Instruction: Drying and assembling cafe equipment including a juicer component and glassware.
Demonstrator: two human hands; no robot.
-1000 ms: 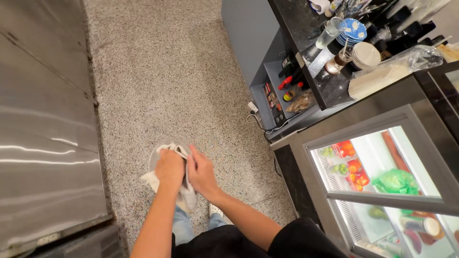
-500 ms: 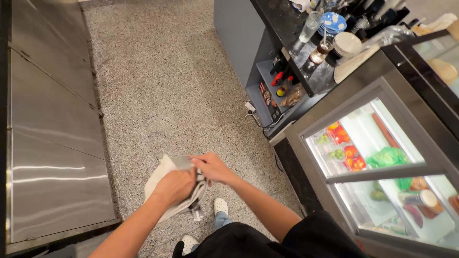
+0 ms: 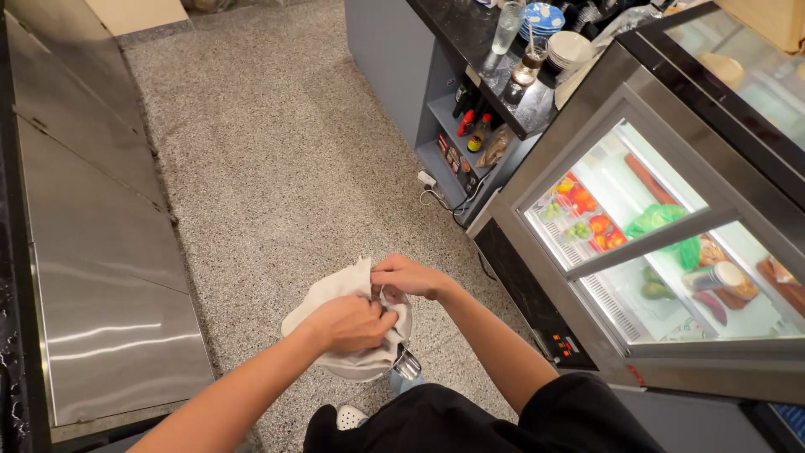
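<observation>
My left hand [image 3: 348,323] grips a beige cloth [image 3: 331,294] bunched around a small metal vessel [image 3: 407,363], whose shiny lower part shows under the cloth. My right hand [image 3: 408,275] pinches the cloth's upper edge at the vessel's rim. Both hands are held together at waist height above the speckled floor [image 3: 277,151]. Most of the vessel is hidden by the cloth and my fingers.
A stainless steel counter front [image 3: 92,252] runs along the left. On the right stands a glass-door fridge [image 3: 654,243] with fruit and vegetables inside. Beyond it a dark counter [image 3: 478,42] holds glasses, plates and bowls, with sauce bottles [image 3: 470,126] on shelves beneath.
My hands have risen slightly and shifted right with the cloth; the view has tilted, so more of the fridge and the vessel's metal base show.
</observation>
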